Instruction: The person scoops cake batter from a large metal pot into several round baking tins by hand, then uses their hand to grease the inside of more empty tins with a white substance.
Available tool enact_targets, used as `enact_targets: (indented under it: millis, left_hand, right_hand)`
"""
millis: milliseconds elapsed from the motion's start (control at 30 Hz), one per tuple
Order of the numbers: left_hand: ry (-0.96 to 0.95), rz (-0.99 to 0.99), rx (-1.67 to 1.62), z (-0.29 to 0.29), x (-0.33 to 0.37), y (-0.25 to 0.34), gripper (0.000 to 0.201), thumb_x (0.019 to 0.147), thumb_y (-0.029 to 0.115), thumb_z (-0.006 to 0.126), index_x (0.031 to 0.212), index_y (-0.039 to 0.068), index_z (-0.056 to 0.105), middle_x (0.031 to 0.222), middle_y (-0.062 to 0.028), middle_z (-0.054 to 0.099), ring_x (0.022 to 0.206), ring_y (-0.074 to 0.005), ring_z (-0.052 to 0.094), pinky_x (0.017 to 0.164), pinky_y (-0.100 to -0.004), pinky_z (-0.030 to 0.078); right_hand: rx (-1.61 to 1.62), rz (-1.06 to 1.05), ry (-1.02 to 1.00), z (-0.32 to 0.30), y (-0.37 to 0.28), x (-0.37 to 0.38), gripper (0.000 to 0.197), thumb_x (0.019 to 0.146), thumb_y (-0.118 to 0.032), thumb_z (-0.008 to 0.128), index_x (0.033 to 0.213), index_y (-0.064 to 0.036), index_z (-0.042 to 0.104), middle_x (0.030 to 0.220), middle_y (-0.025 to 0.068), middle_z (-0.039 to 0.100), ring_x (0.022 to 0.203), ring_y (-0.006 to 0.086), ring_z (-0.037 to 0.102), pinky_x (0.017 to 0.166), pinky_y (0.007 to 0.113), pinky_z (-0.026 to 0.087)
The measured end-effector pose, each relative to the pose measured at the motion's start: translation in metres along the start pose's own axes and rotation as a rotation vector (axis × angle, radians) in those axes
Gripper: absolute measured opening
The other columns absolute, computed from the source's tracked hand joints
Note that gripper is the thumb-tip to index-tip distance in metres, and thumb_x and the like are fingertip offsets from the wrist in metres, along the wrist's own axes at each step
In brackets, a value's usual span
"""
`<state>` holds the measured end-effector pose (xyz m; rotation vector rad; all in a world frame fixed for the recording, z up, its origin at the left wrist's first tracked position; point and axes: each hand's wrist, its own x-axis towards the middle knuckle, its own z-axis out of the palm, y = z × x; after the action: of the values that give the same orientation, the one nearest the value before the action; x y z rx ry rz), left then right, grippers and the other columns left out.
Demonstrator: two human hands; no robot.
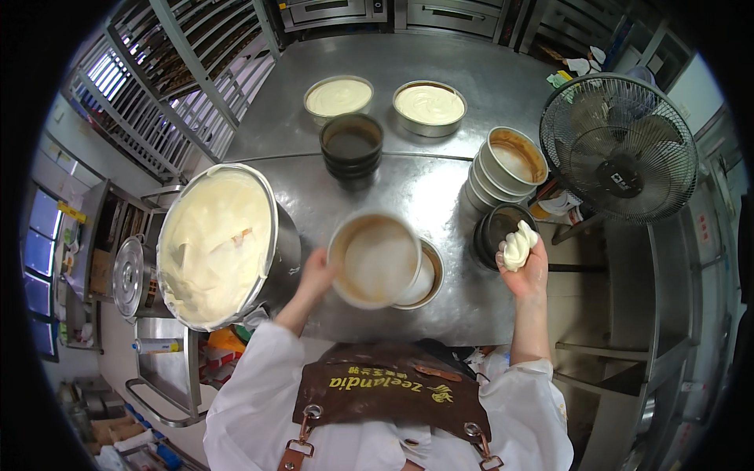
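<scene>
My left hand (317, 273) grips the left rim of a round cake pan (375, 259), blurred by motion and lifted over the steel table. Its inside is brownish at the wall and pale at the bottom. Partly beneath it, a second round pan (431, 275) shows its right side. My right hand (525, 267) is raised at the right, its bunched fingers thickly coated in pale cream batter (517, 245). Just behind that hand sits a dark round pan (503, 224). A large metal pot (275, 235) full of pale batter (216, 243) stands to my left.
Two batter-filled pans (339, 97) (430, 104) rest farther back on the steel table (275, 94). Dark pans (351, 145) are stacked mid-table, silver pans (510, 161) at right. A fan (620, 149) stands beyond the right edge, a rack (181, 63) at the far left.
</scene>
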<state>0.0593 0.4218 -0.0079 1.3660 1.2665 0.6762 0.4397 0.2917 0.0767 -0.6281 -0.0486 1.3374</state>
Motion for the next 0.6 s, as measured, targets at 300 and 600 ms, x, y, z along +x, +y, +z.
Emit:
enact_targets:
  millis: [300, 600]
  left_hand:
    - [-0.397, -0.334, 0.195, -0.068, -0.054, -0.066, 0.019, 0.067, 0.011, 0.066, 0.083, 0.005, 0.059, 0.073, -0.0027, 0.058, 0.066, -0.0108, 0.054, 0.055, -0.0277, 0.043]
    - [-0.245, -0.079, 0.365, 0.003, -0.022, -0.098, 0.017, 0.066, 0.013, 0.061, 0.071, 0.005, 0.047, 0.062, -0.0049, 0.05, 0.05, -0.0143, 0.049, 0.04, -0.0292, 0.037]
  right_hand:
    - [-0.047, 0.094, 0.191, 0.013, 0.045, -0.004, 0.023, 0.088, -0.034, 0.048, 0.09, -0.0156, 0.062, 0.072, 0.0003, 0.058, 0.065, 0.0178, 0.055, 0.056, 0.03, 0.042]
    - [-0.074, 0.102, 0.226, 0.022, 0.074, -0.013, 0.025, 0.089, -0.034, 0.046, 0.088, -0.0138, 0.061, 0.075, 0.0022, 0.059, 0.066, 0.019, 0.054, 0.056, 0.03, 0.041]
